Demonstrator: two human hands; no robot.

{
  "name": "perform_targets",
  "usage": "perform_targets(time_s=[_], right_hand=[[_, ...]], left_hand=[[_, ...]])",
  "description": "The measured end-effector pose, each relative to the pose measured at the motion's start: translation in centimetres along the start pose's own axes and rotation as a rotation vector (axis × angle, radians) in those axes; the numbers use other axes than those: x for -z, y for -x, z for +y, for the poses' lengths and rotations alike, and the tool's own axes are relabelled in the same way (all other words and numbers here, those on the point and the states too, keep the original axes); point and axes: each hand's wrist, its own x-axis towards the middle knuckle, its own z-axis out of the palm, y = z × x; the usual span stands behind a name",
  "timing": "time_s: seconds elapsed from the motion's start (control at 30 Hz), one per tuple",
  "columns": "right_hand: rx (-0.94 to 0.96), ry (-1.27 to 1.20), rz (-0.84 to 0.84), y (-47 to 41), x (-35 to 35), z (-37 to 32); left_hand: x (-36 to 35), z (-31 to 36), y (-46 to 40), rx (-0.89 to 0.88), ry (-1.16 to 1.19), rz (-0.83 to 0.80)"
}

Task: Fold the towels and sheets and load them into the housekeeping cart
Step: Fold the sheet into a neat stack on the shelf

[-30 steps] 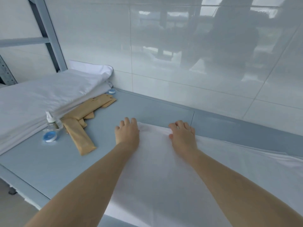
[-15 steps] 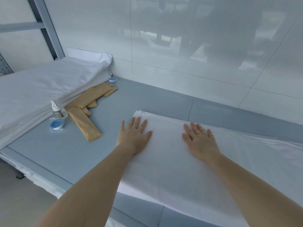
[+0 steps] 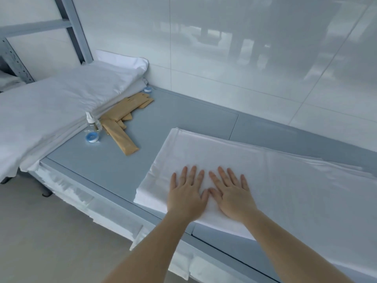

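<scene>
— Flat-handed, both of them: the left hand (image 3: 186, 198) and the right hand (image 3: 230, 198) are lying palm-down with fingers straight and spread, gripping nothing, pressing on the folded sheet (image 3: 275, 176).

— Why are they pressing side by side?

— Thumbs are nearly touching, near the sheet's left end and close to the front edge. I'm judging that they are smoothing the layers so the fold is holding flat.

— And where is the sheet lying?

— It is resting on the blue-grey table (image 3: 177, 113), running off to the right, its near edge lining up with the table's front. Layered edges are showing along the far side.

— What is sitting to the left?

— Going by size: a stack of white linen (image 3: 61, 103) is lying on the table's left end, drooping over the front edge. Just beside it, tan packets (image 3: 122, 127) are lying fanned out, partly tucked under the linen. A small spray bottle (image 3: 92, 123) is standing there, with a blue cap (image 3: 92, 137) touching its base. No cart is showing.
</scene>
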Motion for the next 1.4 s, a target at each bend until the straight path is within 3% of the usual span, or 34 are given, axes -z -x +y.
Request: perform_targets(time_s=[0.27,0.43,0.63,0.77,1.03,1.1,1.23,1.4], right_hand=[[-0.184,0.016,-0.131,8.1,1.0,13.6],[-0.248,-0.023,-0.061,12.7,0.1,18.7],[-0.345,-0.077,0.048,14.5,-1.5,19.5],[-0.389,-0.092,0.044,14.3,-2.0,18.5],[-0.391,-0.104,0.030,12.8,-2.4,16.3],[-0.361,-0.082,0.079,11.5,-2.3,16.8],[-0.191,-0.084,0.237,6.2,-1.2,18.8],[-0.043,-0.064,0.171,0.1,0.2,21.5]], left_hand=[[1.4,4.5,2.1,0.235,-0.022,-0.121],[-0.7,16.0,4.7,-0.060,0.042,-0.157],[-3.8,24.7,5.5,-0.240,-0.073,-0.153],[-4.8,24.3,5.3,-0.185,-0.061,-0.105],[-3.6,23.0,-0.4,-0.052,-0.060,-0.166],[-3.5,23.1,-2.4,-0.054,-0.045,-0.084],[-3.6,23.5,-5.9,-0.129,0.029,0.238],[-4.6,23.2,-7.6,-0.236,0.133,0.352]])
